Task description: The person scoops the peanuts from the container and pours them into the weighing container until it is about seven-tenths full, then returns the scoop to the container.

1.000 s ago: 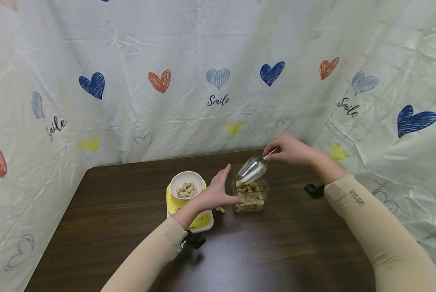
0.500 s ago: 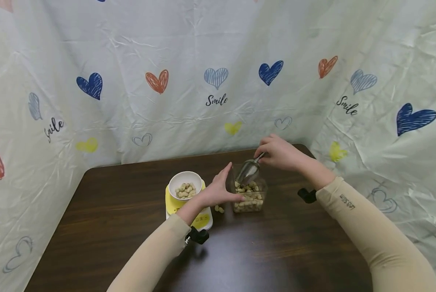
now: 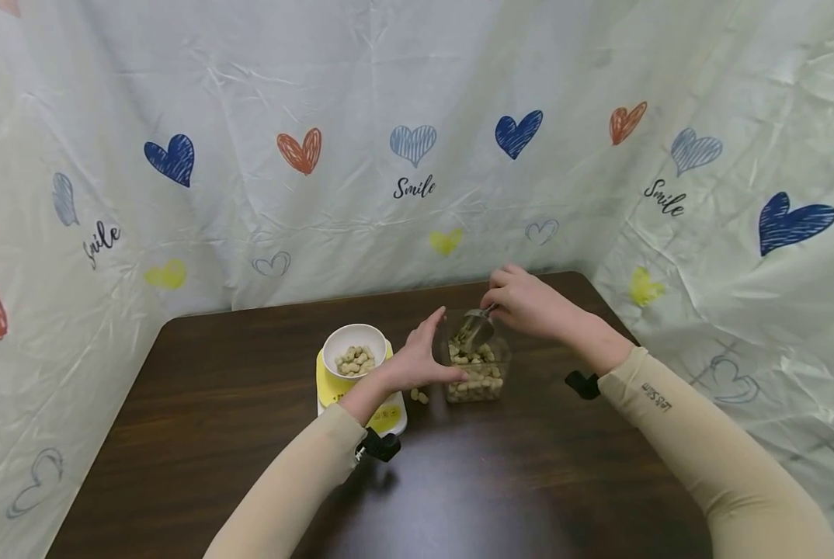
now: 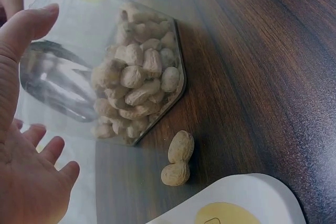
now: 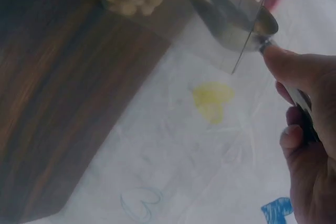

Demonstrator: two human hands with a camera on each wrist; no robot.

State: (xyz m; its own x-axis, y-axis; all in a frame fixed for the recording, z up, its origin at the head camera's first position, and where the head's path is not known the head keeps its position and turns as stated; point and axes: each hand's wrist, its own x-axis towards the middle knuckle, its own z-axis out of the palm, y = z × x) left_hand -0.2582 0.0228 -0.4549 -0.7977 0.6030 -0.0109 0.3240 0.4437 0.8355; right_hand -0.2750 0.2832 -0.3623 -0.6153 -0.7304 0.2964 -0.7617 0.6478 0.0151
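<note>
A clear plastic container (image 3: 506, 359), partly filled with peanuts in their shells (image 4: 134, 77), stands on the table. My right hand (image 3: 529, 303) grips the handle of a metal scoop (image 3: 476, 329) from above, its fingers curled round it in the right wrist view. The scoop's bowl tilts down inside the container, its tip among the peanuts. My left hand (image 3: 417, 363) is spread at the container's left side, thumb at the front wall and the other fingers reaching toward the back. To its left, a white bowl (image 3: 333, 345) holding some peanuts sits on a yellow and white kitchen scale (image 3: 328, 388).
Loose peanuts (image 4: 178, 158) lie on the dark wooden table (image 3: 235, 435) between scale and container. A white curtain (image 3: 361, 233) printed with hearts hangs behind the table and along its sides.
My right hand has moved left and lowered the scoop into the container, tilting it more steeply into the peanuts. My left hand has stayed beside the container.
</note>
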